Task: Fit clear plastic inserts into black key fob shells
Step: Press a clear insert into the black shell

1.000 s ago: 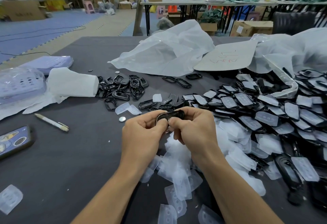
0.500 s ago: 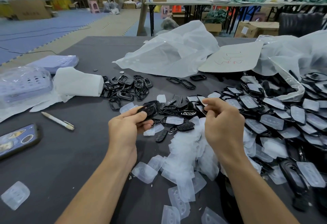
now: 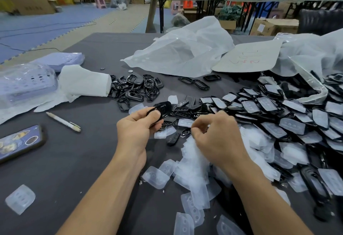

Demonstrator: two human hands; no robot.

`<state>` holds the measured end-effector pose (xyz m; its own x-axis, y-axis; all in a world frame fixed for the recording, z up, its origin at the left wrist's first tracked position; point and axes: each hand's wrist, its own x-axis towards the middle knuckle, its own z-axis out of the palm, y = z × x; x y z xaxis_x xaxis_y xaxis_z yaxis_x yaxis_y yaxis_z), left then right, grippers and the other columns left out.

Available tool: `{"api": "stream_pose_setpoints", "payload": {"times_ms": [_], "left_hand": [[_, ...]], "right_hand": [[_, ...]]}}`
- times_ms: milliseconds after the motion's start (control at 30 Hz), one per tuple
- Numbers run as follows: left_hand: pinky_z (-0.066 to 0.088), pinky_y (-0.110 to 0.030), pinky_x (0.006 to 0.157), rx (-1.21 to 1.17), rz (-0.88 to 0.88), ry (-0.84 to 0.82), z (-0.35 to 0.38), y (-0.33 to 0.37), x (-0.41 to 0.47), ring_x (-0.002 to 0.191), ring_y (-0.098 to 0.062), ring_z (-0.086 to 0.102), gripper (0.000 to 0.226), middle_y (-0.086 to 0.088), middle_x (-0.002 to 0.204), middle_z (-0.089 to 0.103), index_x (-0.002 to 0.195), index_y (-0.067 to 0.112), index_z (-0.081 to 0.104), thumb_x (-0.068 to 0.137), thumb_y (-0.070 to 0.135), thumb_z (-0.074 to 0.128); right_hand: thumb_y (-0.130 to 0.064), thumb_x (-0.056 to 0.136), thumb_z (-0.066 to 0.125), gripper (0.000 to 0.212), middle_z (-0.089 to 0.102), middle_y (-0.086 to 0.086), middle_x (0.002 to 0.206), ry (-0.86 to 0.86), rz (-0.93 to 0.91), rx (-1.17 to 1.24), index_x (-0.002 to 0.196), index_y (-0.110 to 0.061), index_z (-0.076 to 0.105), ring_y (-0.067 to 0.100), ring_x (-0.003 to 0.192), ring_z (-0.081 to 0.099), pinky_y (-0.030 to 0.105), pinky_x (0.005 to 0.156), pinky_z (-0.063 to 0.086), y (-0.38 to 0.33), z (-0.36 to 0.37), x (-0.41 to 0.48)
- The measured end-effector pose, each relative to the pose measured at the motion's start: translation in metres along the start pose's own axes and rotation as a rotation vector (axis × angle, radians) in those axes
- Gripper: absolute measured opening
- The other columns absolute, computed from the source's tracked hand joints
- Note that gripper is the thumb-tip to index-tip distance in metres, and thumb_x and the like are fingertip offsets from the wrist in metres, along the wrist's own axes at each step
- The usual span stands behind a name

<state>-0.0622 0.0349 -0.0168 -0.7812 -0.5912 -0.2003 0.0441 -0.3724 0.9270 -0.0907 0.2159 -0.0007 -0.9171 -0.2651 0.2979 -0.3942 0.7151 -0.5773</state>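
Two bare forearms reach in from the near edge of a dark grey table. A heap of clear plastic inserts lies between them, close to that edge. The left hand is lifted over the table's middle, with thumb and curled fingers pinching a glossy black key fob shell held tilted. The right hand is palm down over the inserts with its fingers curled; whether they grip anything is hidden. A pile of fitted shells spreads toward the right edge. Empty black frames lie farther back.
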Motion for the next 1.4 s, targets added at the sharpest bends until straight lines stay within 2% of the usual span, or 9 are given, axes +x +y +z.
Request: {"api": "stream_pose_setpoints", "payload": {"times_ms": [233,400,500,600,800,1033,1200,1300,1400], "left_hand": [[0.059,-0.017,0.065,0.062,0.044,-0.042,-0.001,0.003,-0.002,0.068,-0.015,0.074,0.026,-0.001,0.074,0.079,0.065,0.02,0.084,0.081,-0.001,0.082],[0.06,-0.021,0.064,0.192,0.115,-0.16,0.005,-0.003,-0.009,0.064,-0.015,0.072,0.017,-0.008,0.075,0.079,0.078,0.014,0.083,0.086,-0.001,0.078],[0.058,-0.021,0.063,0.254,0.111,-0.258,0.007,-0.004,-0.014,0.058,-0.013,0.064,0.024,-0.01,0.073,0.077,0.08,0.019,0.085,0.089,0.0,0.075],[0.055,-0.018,0.059,0.23,0.036,-0.349,0.006,-0.003,-0.017,0.058,-0.01,0.066,0.014,-0.01,0.075,0.078,0.089,0.011,0.083,0.09,0.001,0.073],[0.059,-0.019,0.062,0.133,-0.143,-0.465,0.005,0.001,-0.014,0.07,-0.013,0.075,0.018,-0.015,0.088,0.079,0.105,0.003,0.077,0.09,0.008,0.069],[0.057,-0.022,0.057,0.281,0.048,-0.296,0.011,-0.008,-0.02,0.06,-0.013,0.071,0.015,-0.01,0.075,0.078,0.093,0.008,0.081,0.092,-0.003,0.071],[0.057,-0.022,0.052,0.246,0.083,-0.154,0.01,-0.006,-0.016,0.051,-0.014,0.066,0.03,-0.01,0.066,0.075,0.077,0.015,0.082,0.091,-0.009,0.068],[0.057,-0.021,0.053,0.226,0.116,-0.041,0.005,-0.003,-0.007,0.053,-0.014,0.069,0.029,-0.008,0.066,0.076,0.082,0.017,0.08,0.092,-0.007,0.067],[0.057,-0.02,0.054,0.186,0.141,0.028,0.002,-0.003,-0.003,0.055,-0.014,0.07,0.032,-0.006,0.069,0.077,0.083,0.021,0.079,0.093,-0.006,0.065]], "right_hand": [[-0.042,0.081,0.077,0.024,0.063,-0.016,0.054,-0.102,0.02,0.007,0.064,-0.026,0.074,0.008,0.059,0.062,0.046,0.093,0.055,0.005,-0.003,0.001],[-0.045,0.083,0.076,0.032,0.073,-0.018,0.081,-0.045,0.074,0.295,0.115,-0.04,0.072,0.002,0.074,0.066,0.022,0.074,0.055,-0.003,0.006,-0.002],[-0.027,0.086,0.075,0.009,0.075,-0.014,0.077,-0.056,0.078,0.524,0.093,-0.033,0.074,0.004,0.069,0.069,0.022,0.065,0.054,-0.007,0.008,-0.001],[-0.005,0.088,0.07,0.018,0.07,0.002,0.064,-0.071,0.149,0.678,0.079,-0.02,0.074,0.011,0.056,0.059,0.023,0.057,0.046,-0.003,0.008,0.001],[-0.001,0.09,0.068,0.019,0.064,0.005,0.057,-0.047,0.274,0.782,0.074,-0.008,0.071,0.014,0.049,0.051,0.023,0.049,0.041,-0.002,0.007,0.004],[-0.017,0.086,0.074,0.018,0.069,-0.003,0.057,0.069,0.244,0.626,0.068,-0.02,0.073,0.009,0.048,0.057,0.028,0.056,0.044,-0.004,0.016,0.0],[-0.018,0.095,0.067,0.014,0.073,-0.009,0.072,0.22,0.23,0.502,0.088,-0.026,0.076,0.008,0.067,0.066,0.036,0.074,0.059,0.004,0.016,0.004],[-0.013,0.098,0.058,0.038,0.067,-0.012,0.111,0.215,0.145,0.19,0.128,-0.034,0.069,0.001,0.101,0.049,0.029,0.104,0.044,0.012,0.016,0.011],[-0.024,0.101,0.055,0.045,0.06,-0.011,0.131,0.064,0.041,-0.035,0.145,-0.034,0.056,0.008,0.123,0.032,0.028,0.108,0.02,0.011,0.023,0.015]]}}
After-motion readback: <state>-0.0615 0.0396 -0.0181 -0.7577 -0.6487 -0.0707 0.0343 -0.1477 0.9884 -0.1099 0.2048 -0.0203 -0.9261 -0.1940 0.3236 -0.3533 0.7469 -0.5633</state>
